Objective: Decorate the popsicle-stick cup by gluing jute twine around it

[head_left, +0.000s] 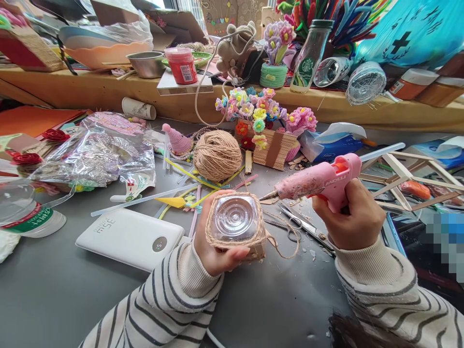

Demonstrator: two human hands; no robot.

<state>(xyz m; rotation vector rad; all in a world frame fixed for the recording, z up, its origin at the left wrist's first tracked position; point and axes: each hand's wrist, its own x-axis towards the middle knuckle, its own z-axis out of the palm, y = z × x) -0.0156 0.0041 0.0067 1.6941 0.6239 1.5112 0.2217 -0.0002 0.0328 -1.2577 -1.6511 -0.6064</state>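
Observation:
My left hand (217, 241) is wrapped round a clear square-based jar (236, 217), its bottom turned up toward me. Twine (208, 227) runs round the rim of that base, and a loose end hangs off to the right. In my right hand (355, 215) is a pink hot glue gun (315, 181) with a translucent glue stick (382, 152) in its back. Its metal nozzle points left, close to the jar's upper right corner; I cannot tell whether it touches. Behind the jar lies a ball of twine (217, 155).
Scissors (308, 227) and scraps lie right of the jar. A white power bank (128, 239) rests at left, near a plastic bottle (29, 212). Further right are a wooden stick frame (409, 179) and a phone (416, 251). Fuzzy flowers (259, 113) stand behind; a cluttered ledge (119, 89) spans the back.

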